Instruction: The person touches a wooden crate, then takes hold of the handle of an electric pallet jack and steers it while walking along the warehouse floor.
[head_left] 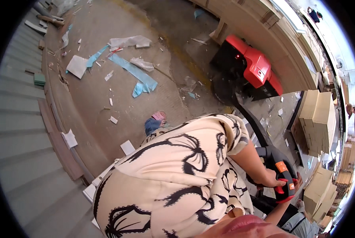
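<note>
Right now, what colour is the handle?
The handle is mostly black with orange and red parts; clearest in the head view.

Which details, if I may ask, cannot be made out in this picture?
- Head view: some fingers of the right hand, hidden behind the black handle.
- Head view: floor beneath the patterned shirt, which blocks it.
- Head view: far side of the red machine, hidden by its body.
- Head view: far brown stacks, too small near the rim.

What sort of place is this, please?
Probably a warehouse or factory: what looks like a red and black pallet truck, stacked tan rectangular boxes, and scattered light blue strips on the brownish floor.
</note>
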A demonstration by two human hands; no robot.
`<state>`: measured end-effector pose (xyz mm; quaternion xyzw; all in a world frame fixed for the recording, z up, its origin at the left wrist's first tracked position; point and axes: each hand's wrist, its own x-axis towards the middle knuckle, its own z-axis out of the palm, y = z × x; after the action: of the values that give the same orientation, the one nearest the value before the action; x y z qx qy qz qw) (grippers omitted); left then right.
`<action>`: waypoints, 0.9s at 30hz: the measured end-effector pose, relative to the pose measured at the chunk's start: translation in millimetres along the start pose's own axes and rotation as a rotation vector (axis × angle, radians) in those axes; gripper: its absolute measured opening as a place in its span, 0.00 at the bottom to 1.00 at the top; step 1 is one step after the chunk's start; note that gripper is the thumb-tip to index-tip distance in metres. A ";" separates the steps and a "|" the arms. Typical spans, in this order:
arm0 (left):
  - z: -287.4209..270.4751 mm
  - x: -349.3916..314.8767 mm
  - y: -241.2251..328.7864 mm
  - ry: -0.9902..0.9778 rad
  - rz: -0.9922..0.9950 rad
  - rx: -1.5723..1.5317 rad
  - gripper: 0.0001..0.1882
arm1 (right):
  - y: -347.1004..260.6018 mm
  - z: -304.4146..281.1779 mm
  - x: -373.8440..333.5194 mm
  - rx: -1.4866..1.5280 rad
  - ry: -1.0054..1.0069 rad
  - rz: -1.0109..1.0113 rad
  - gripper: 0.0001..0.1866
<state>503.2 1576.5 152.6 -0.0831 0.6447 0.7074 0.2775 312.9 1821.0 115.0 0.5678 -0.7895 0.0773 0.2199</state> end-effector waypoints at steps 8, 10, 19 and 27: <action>11.2 61.5 -5.7 0.094 0.109 -0.093 0.36 | 61.3 46.8 -18.5 0.234 0.021 0.258 0.32; 4.1 54.5 -4.2 0.116 0.093 -0.024 0.37 | 78.3 58.7 -31.9 0.172 -0.001 0.227 0.25; -60.3 4.9 -45.8 0.119 0.103 0.266 0.34 | 41.5 77.1 -22.4 0.324 -0.112 0.046 0.20; -162.6 -54.2 -105.3 0.169 0.005 0.704 0.44 | -120.9 69.7 77.3 0.265 -0.575 0.225 0.25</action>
<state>561.9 1406.8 62.0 -0.0391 0.8696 0.4334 0.2332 387.3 1686.9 71.1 0.4991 -0.8601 0.0397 -0.0977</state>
